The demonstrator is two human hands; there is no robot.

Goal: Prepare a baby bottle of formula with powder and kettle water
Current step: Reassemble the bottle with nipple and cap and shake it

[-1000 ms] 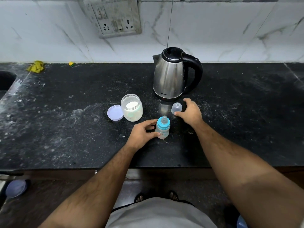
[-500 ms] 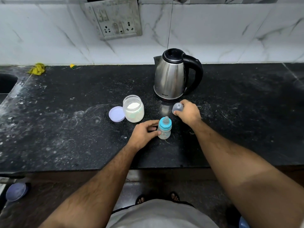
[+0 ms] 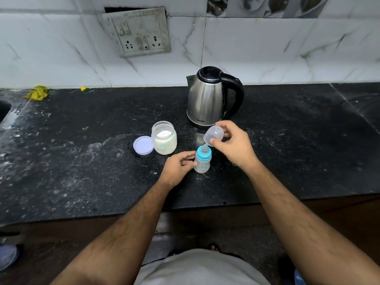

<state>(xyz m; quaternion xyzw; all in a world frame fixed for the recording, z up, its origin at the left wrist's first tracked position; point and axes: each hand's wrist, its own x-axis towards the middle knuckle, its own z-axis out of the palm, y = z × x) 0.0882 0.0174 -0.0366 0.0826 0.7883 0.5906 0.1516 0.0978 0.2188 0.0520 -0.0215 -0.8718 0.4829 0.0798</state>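
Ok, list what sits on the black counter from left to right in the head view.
yellow cloth → small yellow-green scrap → purple lid → powder jar → left hand → baby bottle → right hand.

**A home kitchen**

A black stone counter (image 3: pixel 82 161) runs under white marble-look wall tiles (image 3: pixel 51 58) with a grubby socket plate (image 3: pixel 137 31). An electric kettle (image 3: pixel 207 99) stands on it, a sink (image 3: pixel 3 110) edge shows at far left, and a yellow cloth (image 3: pixel 38 92) lies by the wall.
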